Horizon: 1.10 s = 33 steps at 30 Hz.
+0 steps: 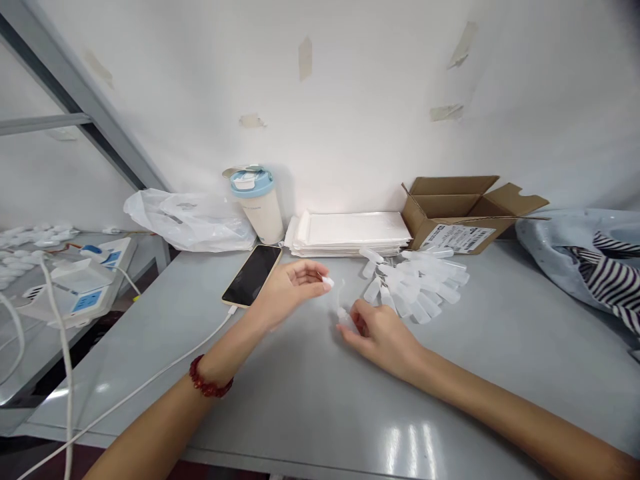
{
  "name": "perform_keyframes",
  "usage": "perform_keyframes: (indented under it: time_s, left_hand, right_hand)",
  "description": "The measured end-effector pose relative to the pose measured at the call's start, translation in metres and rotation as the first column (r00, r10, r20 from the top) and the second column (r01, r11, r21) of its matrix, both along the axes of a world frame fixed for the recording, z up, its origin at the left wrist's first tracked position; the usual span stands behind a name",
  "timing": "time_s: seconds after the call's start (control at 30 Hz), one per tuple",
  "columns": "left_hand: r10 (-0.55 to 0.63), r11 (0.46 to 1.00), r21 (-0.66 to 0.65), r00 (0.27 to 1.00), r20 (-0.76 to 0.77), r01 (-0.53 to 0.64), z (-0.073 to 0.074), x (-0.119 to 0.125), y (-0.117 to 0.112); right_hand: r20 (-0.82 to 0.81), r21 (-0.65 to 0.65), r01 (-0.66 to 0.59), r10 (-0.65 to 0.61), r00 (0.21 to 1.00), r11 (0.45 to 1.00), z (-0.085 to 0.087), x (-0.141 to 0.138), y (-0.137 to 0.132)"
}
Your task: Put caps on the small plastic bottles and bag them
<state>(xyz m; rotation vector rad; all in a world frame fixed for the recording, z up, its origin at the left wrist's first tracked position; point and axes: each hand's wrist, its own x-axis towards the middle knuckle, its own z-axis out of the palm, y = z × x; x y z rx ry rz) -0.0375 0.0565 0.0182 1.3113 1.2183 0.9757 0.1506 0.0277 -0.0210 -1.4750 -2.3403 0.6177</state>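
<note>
**Two bare hands, held apart, left hand in a pinch**

The left forearm [175, 417] and right forearm [490, 403] enter from the lower corners of the view and converge toward the centre. The left hand [293, 290] is turned palm inward, with its thumb closing against the curled fingertips [317, 275]. The right hand [383, 337] lies back upward, its fingers bent down and inward. A red beaded bracelet [210, 377] circles the left wrist.
</note>
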Motion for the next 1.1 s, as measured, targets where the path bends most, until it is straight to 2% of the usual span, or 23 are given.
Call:
perform_keyframes:
  time_s: [0.1, 0.2, 0.27, 0.33, 0.4, 0.47, 0.67, 0.77, 1.0, 1.07, 1.1]
  left_hand:
    - [-0.122, 0.988, -0.091, 0.992, 0.017, 0.123, -0.004, 0.011, -0.01]
    - [-0.181, 0.974, -0.128, 0.982, 0.053, 0.186, -0.007, 0.019, -0.018]
    - [-0.19, 0.972, -0.125, 0.979, 0.071, 0.198, -0.006, 0.022, -0.023]
    - [-0.183, 0.973, -0.125, 0.978, 0.097, 0.194, -0.005, 0.024, -0.026]
    - [-0.167, 0.972, -0.143, 0.977, 0.132, 0.186, -0.005, 0.025, -0.028]
    - [-0.141, 0.971, -0.166, 0.975, 0.172, 0.17, -0.006, 0.025, -0.029]
    - [-0.078, 0.978, -0.175, 0.976, 0.205, 0.115, -0.01, 0.027, -0.032]
    - [-0.086, 0.979, -0.163, 0.975, 0.206, 0.121, -0.009, 0.028, -0.033]
    - [-0.105, 0.979, -0.161, 0.988, 0.11, 0.122, -0.005, 0.029, -0.034]
    - [-0.085, 0.986, -0.134, 0.993, 0.078, 0.095, -0.007, 0.028, -0.034]
    - [-0.074, 0.99, -0.117, 0.995, 0.074, 0.082, -0.008, 0.028, -0.034]
  right_hand:
    - [-0.123, 0.065, 0.052, -0.044, 0.991, 0.997, -0.002, 0.02, -0.009]
    - [-0.203, 0.281, 0.066, -0.007, 0.979, 0.957, -0.004, 0.032, -0.014]
    - [-0.175, 0.486, 0.051, 0.04, 0.984, 0.872, -0.003, 0.036, -0.015]
    - [-0.101, 0.652, 0.019, 0.061, 0.993, 0.758, -0.002, 0.038, -0.016]
    - [-0.032, 0.743, -0.011, 0.053, 0.998, 0.669, 0.001, 0.038, -0.016]
    - [0.004, 0.779, -0.034, 0.049, 0.999, 0.626, 0.005, 0.038, -0.016]
    - [0.027, 0.803, -0.056, 0.058, 0.998, 0.593, 0.01, 0.038, -0.017]
    - [0.058, 0.803, -0.091, 0.074, 0.996, 0.589, 0.009, 0.037, -0.018]
    - [0.093, 0.816, -0.143, 0.117, 0.989, 0.56, 0.005, 0.036, -0.021]
    - [0.04, 0.802, -0.111, 0.132, 0.99, 0.588, 0.005, 0.035, -0.022]
    - [-0.019, 0.771, -0.075, 0.139, 0.99, 0.633, 0.005, 0.035, -0.022]
